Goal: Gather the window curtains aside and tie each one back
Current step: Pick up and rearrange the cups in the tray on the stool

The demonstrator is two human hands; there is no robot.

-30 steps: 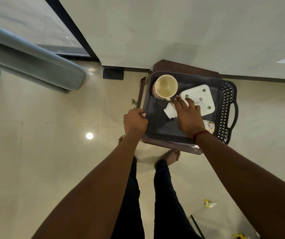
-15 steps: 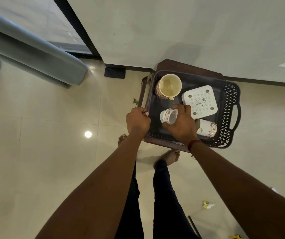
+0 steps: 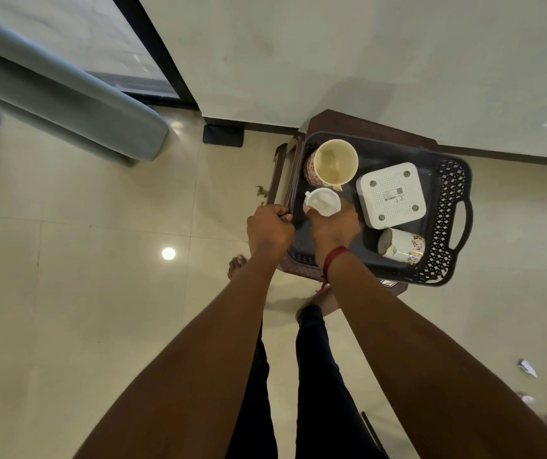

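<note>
A grey-blue curtain [image 3: 67,104] hangs in folds at the upper left, in front of a window with a black frame [image 3: 153,51]. I am standing over a dark perforated tray [image 3: 444,226] on a brown stool, away from the curtain. My left hand [image 3: 269,230] grips the tray's left rim. My right hand [image 3: 331,226] holds a small white cup [image 3: 322,200] upright inside the tray, just below a large floral mug [image 3: 331,162].
In the tray also lie a white square device [image 3: 391,195] and a tipped patterned cup [image 3: 401,245]. A black block [image 3: 222,135] sits at the wall base. Paper scraps [image 3: 527,367] litter the beige tiled floor at the right.
My right hand picked the small white cup up off its side, turned it upright and moved it left beside the large mug. My left hand stayed on the tray's rim.
</note>
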